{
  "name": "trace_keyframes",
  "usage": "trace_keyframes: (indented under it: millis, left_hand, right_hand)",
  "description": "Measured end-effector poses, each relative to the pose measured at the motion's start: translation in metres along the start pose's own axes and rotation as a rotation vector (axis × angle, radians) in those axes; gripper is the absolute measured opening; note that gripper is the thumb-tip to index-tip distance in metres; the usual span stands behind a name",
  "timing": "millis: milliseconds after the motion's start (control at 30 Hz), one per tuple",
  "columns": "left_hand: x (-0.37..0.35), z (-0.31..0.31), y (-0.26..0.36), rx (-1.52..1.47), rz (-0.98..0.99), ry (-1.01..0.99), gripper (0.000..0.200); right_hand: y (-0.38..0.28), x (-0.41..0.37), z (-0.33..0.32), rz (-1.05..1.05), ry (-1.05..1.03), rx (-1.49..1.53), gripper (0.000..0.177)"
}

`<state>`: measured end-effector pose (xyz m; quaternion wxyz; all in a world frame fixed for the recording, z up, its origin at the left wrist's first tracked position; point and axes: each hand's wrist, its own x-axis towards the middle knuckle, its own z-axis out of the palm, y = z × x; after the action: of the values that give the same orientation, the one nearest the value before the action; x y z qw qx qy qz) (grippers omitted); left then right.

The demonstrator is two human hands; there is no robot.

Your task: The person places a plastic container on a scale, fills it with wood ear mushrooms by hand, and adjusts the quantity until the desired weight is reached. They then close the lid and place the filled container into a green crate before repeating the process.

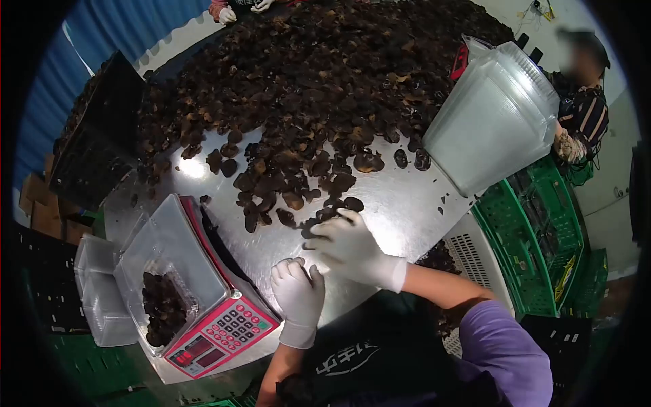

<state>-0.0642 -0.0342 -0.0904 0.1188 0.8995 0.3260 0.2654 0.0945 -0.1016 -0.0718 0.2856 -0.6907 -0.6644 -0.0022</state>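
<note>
White gloves cover both hands over the metal table (400,203). My right hand (346,247) reaches in from the right, its fingers apart at the near edge of the dark mushroom-like pieces (298,183). Lower and to the left is my left hand (298,292), fingers bent, a dark piece partly showing by the fingertips; what it grips is hard to make out. Left of it stands a red and white scale (230,332) with a clear plastic container (183,292) on its pan, dark pieces inside.
Stacked clear containers (502,115) stand at the right, near green crates (536,237). Empty clear containers (102,298) sit left of the scale. A black crate (102,136) stands at the back left. A person (583,108) is at the right; another person's gloved hands (228,15) show at the top.
</note>
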Motion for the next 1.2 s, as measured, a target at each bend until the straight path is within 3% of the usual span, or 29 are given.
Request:
trace_keyframes:
  millis: [100, 133, 267, 300, 400, 433, 600, 667, 733, 867, 933, 1000, 1067, 1133, 1200]
  left_hand:
    - [-0.001, 0.0, -0.001, 0.021, 0.007, -0.023, 0.024]
    - [-0.001, 0.001, 0.0, 0.022, 0.008, -0.027, 0.024]
    - [0.001, 0.0, 0.0, 0.053, 0.023, 0.012, 0.023]
    - [0.0, -0.001, 0.001, 0.046, 0.031, 0.021, 0.023]
    - [0.0, 0.0, 0.0, 0.034, 0.014, 0.024, 0.023]
    - [0.0, 0.0, 0.0, 0.048, 0.017, 0.022, 0.023]
    - [0.001, 0.0, 0.0, 0.044, 0.036, 0.009, 0.027]
    - [0.0, -0.001, -0.001, 0.041, 0.032, -0.013, 0.028]
    - [0.0, -0.001, -0.001, 0.014, 0.03, 0.028, 0.033]
    - [0.009, -0.016, 0.009, -0.081, -0.001, 0.078, 0.045]
    - [0.019, -0.017, 0.015, -0.078, -0.027, 0.09, 0.047]
    - [0.039, -0.021, 0.024, -0.021, -0.032, 0.068, 0.049]
    - [0.054, -0.019, 0.024, 0.093, -0.006, -0.036, 0.03]
    - [0.063, -0.015, 0.017, 0.096, 0.014, -0.09, 0.015]
    - [0.066, -0.022, 0.023, -0.005, 0.052, 0.061, 0.008]
  right_hand:
    - [0.034, -0.008, -0.034, 0.147, 0.129, -0.063, 0.019]
    - [0.045, -0.008, -0.038, 0.125, 0.385, -0.232, 0.016]
    - [0.098, 0.015, -0.036, 0.517, 0.451, -0.294, 0.043]
    - [0.111, 0.016, -0.028, 0.536, 0.431, -0.316, 0.043]
    - [0.127, 0.016, -0.026, 0.53, 0.363, -0.287, 0.037]
    - [0.122, 0.015, -0.028, 0.488, 0.42, -0.222, 0.026]
    - [0.085, -0.027, -0.077, 0.327, 0.52, -0.106, 0.018]
    - [0.06, -0.07, -0.128, 0.506, 0.174, -0.132, 0.02]
    - [0.033, -0.115, -0.165, 0.668, 0.016, -0.213, 0.019]
    - [0.022, -0.145, -0.179, 0.8, 0.104, -0.49, 0.025]
    - [0.016, -0.127, -0.162, 0.735, 0.289, -0.254, 0.025]
    - [0.016, -0.107, -0.134, 0.716, 0.234, -0.043, 0.025]
    - [0.021, -0.086, -0.1, 0.528, 0.194, 0.022, 0.027]
    - [0.017, -0.067, -0.09, 0.479, 0.167, -0.076, 0.027]
    - [0.015, -0.058, -0.104, 0.476, 0.259, 0.035, 0.026]
